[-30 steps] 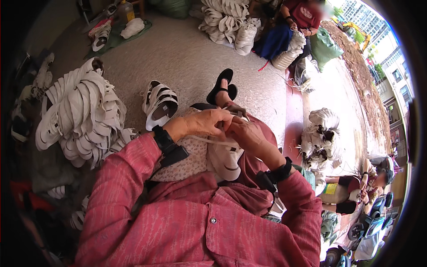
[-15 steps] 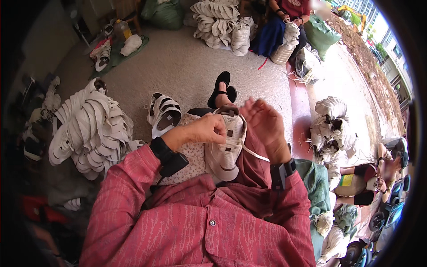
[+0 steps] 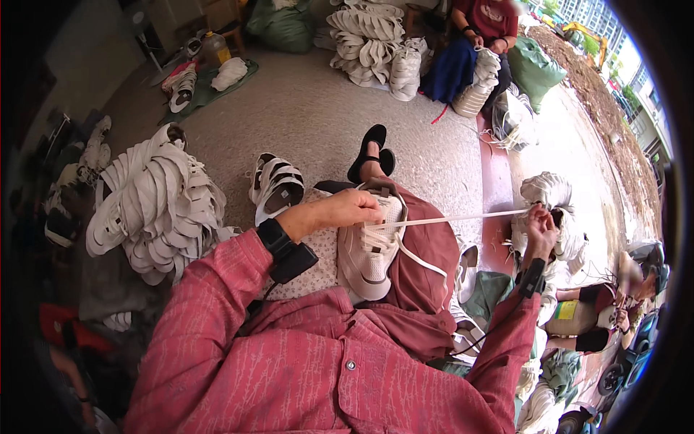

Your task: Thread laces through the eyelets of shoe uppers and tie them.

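On my lap rests a white and beige sneaker [image 3: 366, 266], its toe toward me. My left hand [image 3: 348, 207] is closed over its lacing area, the fingertips partly hidden. A white shoelace [image 3: 463, 218] runs taut from the sneaker out to my right hand [image 3: 541, 231], which pinches it well off to the right. Another length of lace hangs in a loop over my right thigh. A patterned cloth [image 3: 312, 271] lies under the sneaker's left side.
A large stack of white shoe uppers [image 3: 159, 206] stands at left, with a striped white shoe upper [image 3: 276, 185] beside my knee. More shoe bundles [image 3: 548, 195] lie at right. Ahead, a co-worker [image 3: 486, 36] handles shoes near green sacks [image 3: 535, 69]. Another person [image 3: 614, 296] sits far right.
My right hand has swung out to the right from beside the sneaker, drawing the lace taut. My left hand stays at the lacing area. The whole view has shifted slightly.
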Demonstrator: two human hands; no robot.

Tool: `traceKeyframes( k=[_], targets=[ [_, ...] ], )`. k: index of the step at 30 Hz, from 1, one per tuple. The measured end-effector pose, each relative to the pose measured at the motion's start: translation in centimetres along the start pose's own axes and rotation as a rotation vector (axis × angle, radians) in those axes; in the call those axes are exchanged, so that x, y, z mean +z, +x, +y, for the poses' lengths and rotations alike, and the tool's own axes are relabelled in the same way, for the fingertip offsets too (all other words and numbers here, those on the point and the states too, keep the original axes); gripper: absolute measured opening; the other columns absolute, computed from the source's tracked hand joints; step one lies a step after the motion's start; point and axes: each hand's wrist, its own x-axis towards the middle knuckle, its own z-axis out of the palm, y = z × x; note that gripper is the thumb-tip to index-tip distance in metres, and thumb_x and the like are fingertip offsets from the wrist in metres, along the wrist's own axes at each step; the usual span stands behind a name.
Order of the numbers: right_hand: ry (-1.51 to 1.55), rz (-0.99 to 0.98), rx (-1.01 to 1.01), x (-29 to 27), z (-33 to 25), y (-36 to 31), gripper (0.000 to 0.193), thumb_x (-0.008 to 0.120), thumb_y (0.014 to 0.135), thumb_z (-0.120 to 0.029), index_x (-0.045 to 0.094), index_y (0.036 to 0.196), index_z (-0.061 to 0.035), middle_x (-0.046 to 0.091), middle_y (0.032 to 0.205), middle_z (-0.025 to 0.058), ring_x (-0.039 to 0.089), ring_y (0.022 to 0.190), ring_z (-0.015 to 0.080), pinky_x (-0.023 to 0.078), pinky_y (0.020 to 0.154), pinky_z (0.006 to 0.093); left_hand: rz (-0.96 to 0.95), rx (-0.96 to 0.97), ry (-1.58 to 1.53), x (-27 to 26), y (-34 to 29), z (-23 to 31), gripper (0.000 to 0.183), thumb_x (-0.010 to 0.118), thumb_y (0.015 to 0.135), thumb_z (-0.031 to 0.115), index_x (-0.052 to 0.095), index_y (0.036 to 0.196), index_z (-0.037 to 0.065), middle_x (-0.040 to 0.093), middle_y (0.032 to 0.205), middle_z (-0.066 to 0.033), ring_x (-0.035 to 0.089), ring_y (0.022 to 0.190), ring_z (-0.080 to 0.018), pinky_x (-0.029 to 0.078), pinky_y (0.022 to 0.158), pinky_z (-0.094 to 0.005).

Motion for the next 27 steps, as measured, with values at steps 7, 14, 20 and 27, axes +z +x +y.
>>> traceKeyframes(
  k=[7, 14, 20, 27],
  targets=[
    [-1.541, -0.19, -0.153, 0.3, 13.0, -11.1, 0.031, 0.058, 0.093, -0.023, 0.059, 0.113, 0.001, 0.064, 0.098, 0.0116, 0.062, 0.086, 0.0204, 0.051, 0.076, 0.0318, 0.103, 0.172, -0.25, 0.1, -0.2, -2.4, 0.019, 0.057, 0.094, 0.016, 0.065, 0.107, 0.005, 0.061, 0.099, 0.0018, 0.053, 0.094, -0.0072, 0.042, 0.084, -0.0227],
    [-1.971, -0.836, 0.36, 1.7, 23.6, -20.9, 0.036, 0.056, 0.094, -0.034, 0.066, 0.09, 0.0003, 0.064, 0.075, 0.0104, 0.06, 0.07, 0.0188, 0.046, 0.065, 0.0325, 0.185, 0.15, -0.006, 0.2, -0.2, -1.9, 0.02, 0.066, 0.086, 0.024, 0.069, 0.095, 0.007, 0.065, 0.09, -0.0018, 0.058, 0.085, -0.0107, 0.045, 0.081, -0.024],
    [-1.842, -1.184, -0.098, 1.2, 25.3, -23.0, 0.018, 0.058, 0.093, -0.015, 0.063, 0.086, 0.0013, 0.057, 0.076, 0.0083, 0.053, 0.066, 0.0209, 0.043, 0.065, 0.0314, 0.352, 0.406, 0.879, 2.7, 0.2, -0.1, 0.018, 0.067, 0.078, 0.031, 0.064, 0.075, 0.013, 0.054, 0.091, -0.006, 0.053, 0.094, -0.0233, 0.04, 0.083, -0.0367],
    [-0.677, -0.484, 0.42, 2.9, 20.7, -22.2, 0.015, 0.05, 0.096, -0.016, 0.059, 0.089, -0.0061, 0.064, 0.097, 0.0102, 0.052, 0.067, 0.0119, 0.043, 0.065, 0.0214, -0.108, 0.214, -0.244, 0.6, -3.2, 3.8, 0.035, 0.049, 0.097, 0.036, 0.063, 0.089, 0.006, 0.063, 0.092, -0.0058, 0.058, 0.087, -0.0154, 0.044, 0.075, -0.0284]
  ],
)
